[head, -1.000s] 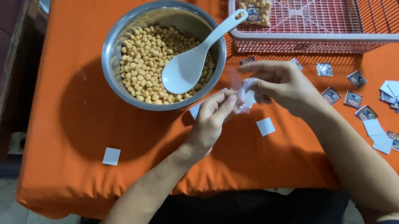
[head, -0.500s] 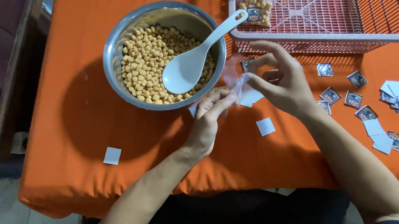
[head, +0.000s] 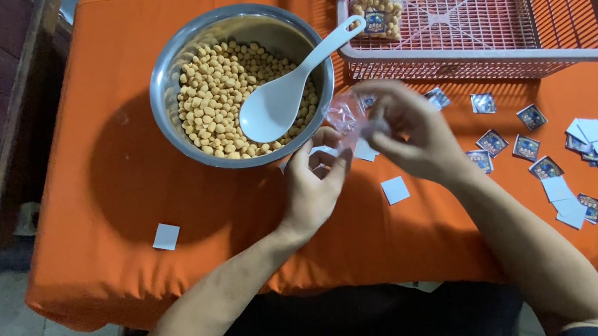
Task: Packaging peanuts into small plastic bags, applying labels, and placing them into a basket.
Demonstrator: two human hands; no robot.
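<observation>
There is one view only, from the head of the person. It looks almost straight down, from near, on the orange counter (head: 120, 187), with the forearms entering from the bottom edge of the picture.

Two bare forearms rise from the lower edge of the view toward the steel bowl (head: 243, 81), with no watch, band or ring on either. The left hand (head: 314, 189), nearer the bowl, and the right hand (head: 408, 132), farther from it, have short, plain nails, though the fingertips are too small to be sure. Far below the bowl, dark sleeve edges show at both upper arms. The lap between them is clad in dark, seemingly black cloth.
</observation>
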